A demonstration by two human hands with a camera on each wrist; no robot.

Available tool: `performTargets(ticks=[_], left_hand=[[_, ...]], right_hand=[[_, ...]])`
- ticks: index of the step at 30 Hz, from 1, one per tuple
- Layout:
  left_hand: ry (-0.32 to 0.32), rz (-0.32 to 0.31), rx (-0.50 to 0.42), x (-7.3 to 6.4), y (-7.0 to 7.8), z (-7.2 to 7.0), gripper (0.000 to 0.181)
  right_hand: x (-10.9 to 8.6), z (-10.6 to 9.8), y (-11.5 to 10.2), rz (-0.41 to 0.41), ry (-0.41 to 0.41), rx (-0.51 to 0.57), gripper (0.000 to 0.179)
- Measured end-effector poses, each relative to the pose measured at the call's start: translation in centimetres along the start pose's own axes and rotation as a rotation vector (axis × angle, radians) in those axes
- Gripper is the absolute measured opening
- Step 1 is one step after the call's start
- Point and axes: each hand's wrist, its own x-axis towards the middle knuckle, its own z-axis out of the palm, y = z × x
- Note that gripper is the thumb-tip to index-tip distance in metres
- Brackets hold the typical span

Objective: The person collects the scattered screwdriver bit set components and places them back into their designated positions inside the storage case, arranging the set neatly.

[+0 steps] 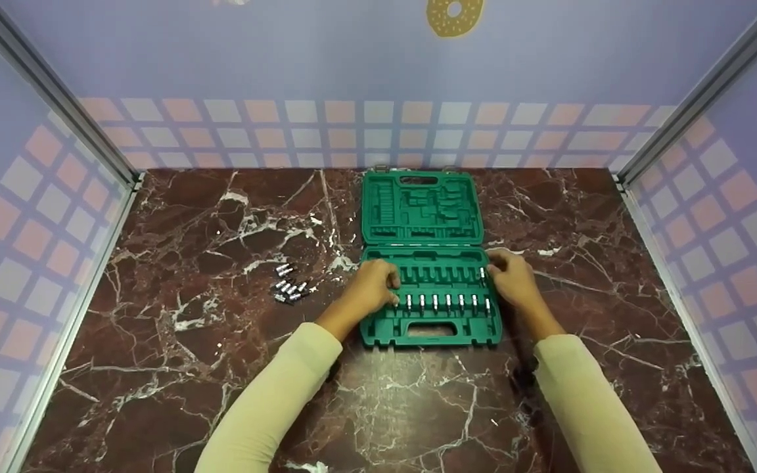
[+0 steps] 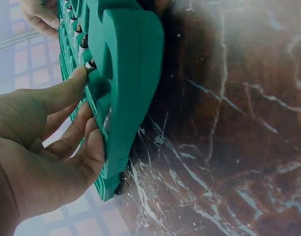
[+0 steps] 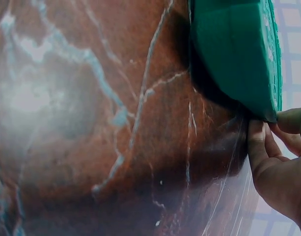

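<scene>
Green hinged plastic tool case in the head view, lying unfolded in the middle of a dark red, white-veined marble-look counter, its lid toward the back wall. Small silver metal sockets stand in a row along the near half, and one more silver socket sits at the right end of the row behind. Loose silver sockets lie in a cluster on the counter, left of the case. The left hand bends over the case's left edge; the right hand is at its right edge.

Left wrist view: the thumb touches the row's end socket, the other fingers bent against the case; I cannot tell whether they pinch that socket.

Right wrist view: thumb and fingers pinch the case's edge.
</scene>
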Motion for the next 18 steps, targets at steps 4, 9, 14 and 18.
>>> performTargets(ticks=[4,9,14,18], left_hand=[[0.015,-0.024,-0.007,-0.01,0.1,0.11,0.017],[0.04,-0.029,0.013,-0.07,0.19,0.24,0.017],[0.047,0.002,0.048,-0.09,0.07,0.29,0.018],[0.047,0.033,0.062,-0.29,-0.19,0.25,0.017]], right_hand=[[-0.11,0.05,-0.04,0.003,-0.004,0.0,0.031],[-0.11,-0.02,-0.14,0.001,-0.01,-0.01,0.031],[-0.12,0.04,-0.16,0.002,0.0,-0.01,0.03],[-0.09,0.15,-0.1,-0.002,0.0,-0.006,0.03]])
